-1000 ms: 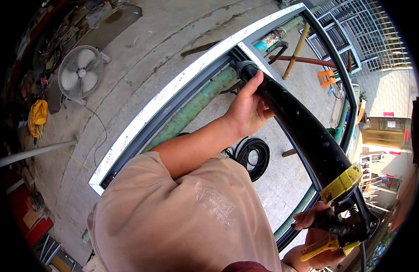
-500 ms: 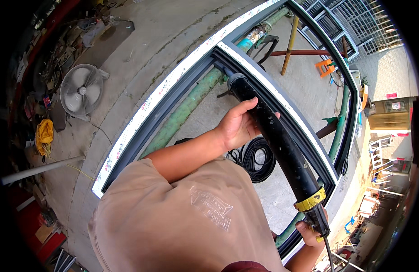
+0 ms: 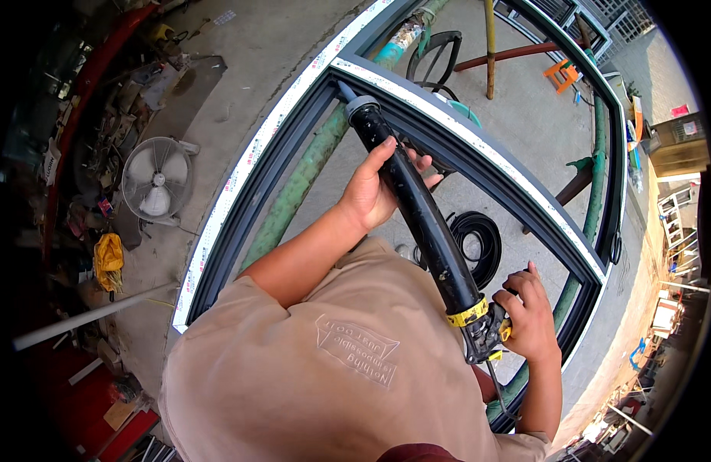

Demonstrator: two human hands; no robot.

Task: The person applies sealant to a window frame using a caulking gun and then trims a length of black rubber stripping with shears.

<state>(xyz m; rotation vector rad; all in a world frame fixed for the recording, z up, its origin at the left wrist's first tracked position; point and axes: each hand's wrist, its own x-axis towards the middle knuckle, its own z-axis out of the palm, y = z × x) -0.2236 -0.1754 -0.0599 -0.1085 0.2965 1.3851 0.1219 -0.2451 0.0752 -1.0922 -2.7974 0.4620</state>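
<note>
1. In the middle of the head view: black caulking gun (image 3: 417, 212), running from upper centre down to lower right, across an opening of the dark, white-filmed frame (image 3: 250, 158).
2. Nozzle (image 3: 347, 93) points into the opening's inner corner, upper centre, where the crossbar (image 3: 448, 121) meets the long outer side. Can't tell whether the tip touches.
3. Left hand (image 3: 374, 187), centre of the picture: wrapped round the front part of the barrel, thumb on top, fingertips showing past the far side.
4. Right hand (image 3: 534, 316), lower right: at the gun's rear, by the yellow lever (image 3: 506, 330), fingers bent, one pointing up. Handle mostly hidden; can't tell if the grip is closed or the lever squeezed. Hands well apart.
5. Change: half a second ago the rear end with the yellow collar (image 3: 468, 314) sat farther right, over the frame's edge. Now it's over the opening, with a clear gap between barrel and crossbar. Nozzle stays at the same corner.
6. Meaning, my read: gun angle changed, working spot didn't.
7. Around it: green pipe (image 3: 297, 189) beneath the frame, left of the gun; black coil (image 3: 491, 246) on the floor, right of the barrel; fan (image 3: 157, 181) at left; orange stool (image 3: 562, 75) upper right.
</note>
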